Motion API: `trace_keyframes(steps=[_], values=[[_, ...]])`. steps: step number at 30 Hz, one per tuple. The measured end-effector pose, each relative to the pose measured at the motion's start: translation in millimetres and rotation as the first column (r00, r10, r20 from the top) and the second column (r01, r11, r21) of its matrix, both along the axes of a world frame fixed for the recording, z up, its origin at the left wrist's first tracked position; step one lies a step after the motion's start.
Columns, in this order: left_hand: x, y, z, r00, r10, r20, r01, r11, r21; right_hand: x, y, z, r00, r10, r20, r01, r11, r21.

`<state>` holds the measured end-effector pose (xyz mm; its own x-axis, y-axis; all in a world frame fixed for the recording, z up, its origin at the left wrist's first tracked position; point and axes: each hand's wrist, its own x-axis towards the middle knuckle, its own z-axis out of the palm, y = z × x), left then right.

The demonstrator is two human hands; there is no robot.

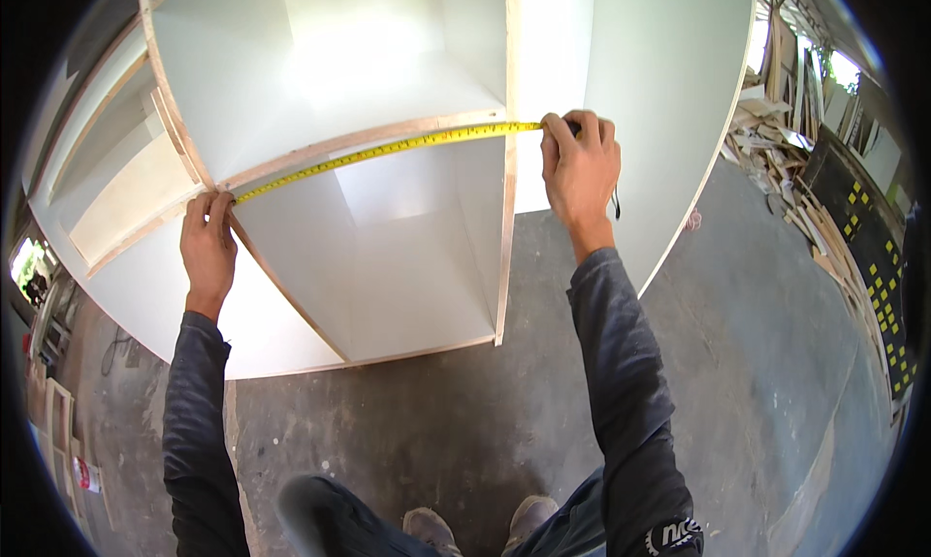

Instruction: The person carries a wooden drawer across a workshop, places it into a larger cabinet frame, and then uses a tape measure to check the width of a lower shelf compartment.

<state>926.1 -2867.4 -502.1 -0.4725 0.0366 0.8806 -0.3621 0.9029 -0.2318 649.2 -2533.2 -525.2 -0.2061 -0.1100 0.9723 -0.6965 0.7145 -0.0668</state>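
Both hands on black-marked yellow tape, white-lettered right sleeve

Your yellow tape measure is pulled out, markings showing, running crosswise over your white cabinet. That cabinet's got open compartments and pale wood edges, btw.

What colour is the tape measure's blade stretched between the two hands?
The blade is yellow with dark markings, seen in the head view.
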Motion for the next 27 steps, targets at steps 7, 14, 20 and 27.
trace_keyframes(steps=[7, 14, 20, 27], values=[[2, -5, -1, 0.998, -0.036, -0.046, 0.039, 0.996, 0.074, 9, -5, 0, 1.000, 0.023, 0.009, -0.023, 0.999, -0.038], [-1, -6, -5, 0.995, -0.095, -0.016, 0.096, 0.985, 0.142, 3, 0, -6, 1.000, 0.029, -0.001, -0.029, 0.999, -0.033], [0, -10, -4, 0.996, -0.087, -0.020, 0.088, 0.990, 0.114, 4, -3, -11, 0.998, 0.058, 0.003, -0.058, 0.996, -0.069], [-2, -7, -2, 0.997, -0.075, -0.001, 0.075, 0.991, 0.109, 3, -4, -16, 0.996, 0.085, -0.025, -0.087, 0.992, -0.089]])
